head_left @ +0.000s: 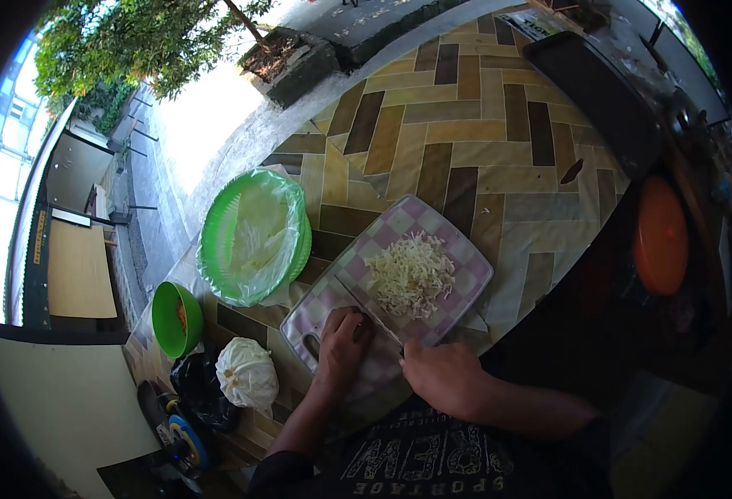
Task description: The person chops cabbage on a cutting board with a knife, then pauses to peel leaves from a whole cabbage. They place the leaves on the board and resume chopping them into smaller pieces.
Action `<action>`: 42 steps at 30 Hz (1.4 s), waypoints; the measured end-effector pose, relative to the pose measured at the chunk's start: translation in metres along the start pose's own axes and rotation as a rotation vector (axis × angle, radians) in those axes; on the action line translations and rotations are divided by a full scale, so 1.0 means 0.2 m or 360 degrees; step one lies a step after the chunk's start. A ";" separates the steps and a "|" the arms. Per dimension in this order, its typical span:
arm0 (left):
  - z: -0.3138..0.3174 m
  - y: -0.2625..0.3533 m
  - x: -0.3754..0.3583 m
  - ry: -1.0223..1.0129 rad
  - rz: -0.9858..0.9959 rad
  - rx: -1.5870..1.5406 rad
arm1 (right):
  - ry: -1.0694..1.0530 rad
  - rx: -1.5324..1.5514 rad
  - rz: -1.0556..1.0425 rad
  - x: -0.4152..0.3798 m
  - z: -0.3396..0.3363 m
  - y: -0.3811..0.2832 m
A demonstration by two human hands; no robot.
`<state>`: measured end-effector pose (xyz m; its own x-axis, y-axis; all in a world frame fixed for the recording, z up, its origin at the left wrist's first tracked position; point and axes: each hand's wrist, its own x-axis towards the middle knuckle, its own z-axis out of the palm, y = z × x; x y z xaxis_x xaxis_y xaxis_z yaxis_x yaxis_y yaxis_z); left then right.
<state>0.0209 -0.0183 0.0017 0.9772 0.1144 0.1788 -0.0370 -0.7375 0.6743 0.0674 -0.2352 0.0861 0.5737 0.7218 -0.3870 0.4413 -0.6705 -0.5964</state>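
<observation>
My right hand (434,374) is closed round the handle of a knife (374,318), whose blade lies across a pink and white checked cutting board (465,258). My left hand (343,339) rests on the board just left of the blade, its fingers curled; whatever may be under them is hidden. A heap of pale shredded vegetable (411,275) sits on the board, on the far side of the blade from my left hand.
Left of the board stands a green basket (208,241) lined with clear plastic. Nearer are a green bowl (166,320), a tied white bag (247,374) and a black bag (199,387). A dark tray (594,100) and an orange lid-like object (661,235) are at the right.
</observation>
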 end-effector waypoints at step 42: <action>-0.01 0.01 -0.08 0.0083 -0.0069 0.0093 | -0.0045 0.0081 -0.0012 0.03 0.08 0.02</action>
<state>0.0050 -0.0204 0.0007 0.9653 0.1805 0.1885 0.0188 -0.7685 0.6396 0.0608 -0.2309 0.0700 0.5506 0.7317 -0.4018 0.4092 -0.6561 -0.6342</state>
